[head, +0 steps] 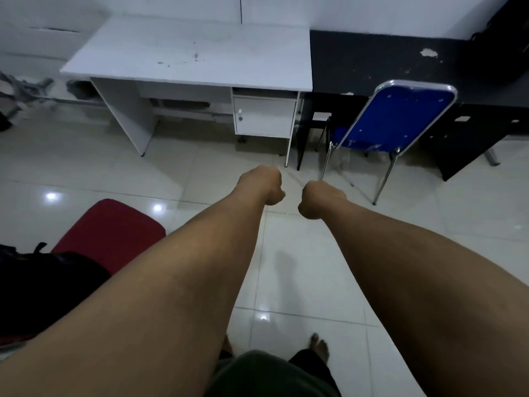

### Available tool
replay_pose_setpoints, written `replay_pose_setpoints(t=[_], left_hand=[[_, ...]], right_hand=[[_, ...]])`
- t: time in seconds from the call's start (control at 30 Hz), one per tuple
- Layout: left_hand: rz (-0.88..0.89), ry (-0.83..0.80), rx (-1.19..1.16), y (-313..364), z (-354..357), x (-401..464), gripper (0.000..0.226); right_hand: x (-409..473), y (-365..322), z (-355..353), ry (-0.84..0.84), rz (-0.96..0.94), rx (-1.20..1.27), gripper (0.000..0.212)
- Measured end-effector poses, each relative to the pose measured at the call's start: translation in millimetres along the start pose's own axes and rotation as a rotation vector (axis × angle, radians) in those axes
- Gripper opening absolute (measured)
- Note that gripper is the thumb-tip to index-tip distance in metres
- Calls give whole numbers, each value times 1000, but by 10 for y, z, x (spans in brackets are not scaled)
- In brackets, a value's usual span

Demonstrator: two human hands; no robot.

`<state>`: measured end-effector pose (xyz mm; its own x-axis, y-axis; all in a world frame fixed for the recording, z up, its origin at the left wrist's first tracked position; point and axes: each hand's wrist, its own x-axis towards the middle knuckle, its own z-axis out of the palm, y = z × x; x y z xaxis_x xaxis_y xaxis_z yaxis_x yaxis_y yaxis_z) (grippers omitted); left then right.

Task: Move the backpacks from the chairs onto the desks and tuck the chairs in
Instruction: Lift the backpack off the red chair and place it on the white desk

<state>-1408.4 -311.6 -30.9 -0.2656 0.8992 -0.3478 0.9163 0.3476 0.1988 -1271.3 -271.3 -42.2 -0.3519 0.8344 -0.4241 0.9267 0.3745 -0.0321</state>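
Seen from a head-worn camera looking down, two bare forearms stretch forward over a glossy pale tiled floor (286, 267). The left hand (264, 184) and the right hand (319, 199) are both clenched into fists, holding nothing, side by side and just apart.

At the lower left, a black backpack (43, 290) lies on a chair with a dark red padded seat (111, 227). The backpack is soft and dark, with a short strap loop poking up at its far edge; its details are lost in shadow. It sits at the near end of the seat, leaving the far end bare.

Ahead stands a white surface (186, 50), scuffed with dark marks near the middle, with a small cupboard door under its right end. Touching its right edge is a black surface (372, 61) with chipped pale patches. A blue chair with a chrome frame (398, 116) stands at the front edge of the black surface, its seat partly underneath.
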Motion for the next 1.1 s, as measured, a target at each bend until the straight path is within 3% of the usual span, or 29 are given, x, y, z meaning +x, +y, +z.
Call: replay_pose_setpoints(t=[0.23, 0.67, 1.1], left_hand=[[47, -24, 37, -684, 62, -341, 29], [56, 26, -20, -1203, 59, -1057, 31], [17, 44, 18, -2830, -165, -1554, 31]], right_hand=[[-356, -741, 211, -5, 26, 18, 7], [-898, -1464, 403, -32, -11, -96, 6], [-1094, -3103, 572, -8, -72, -66, 4]])
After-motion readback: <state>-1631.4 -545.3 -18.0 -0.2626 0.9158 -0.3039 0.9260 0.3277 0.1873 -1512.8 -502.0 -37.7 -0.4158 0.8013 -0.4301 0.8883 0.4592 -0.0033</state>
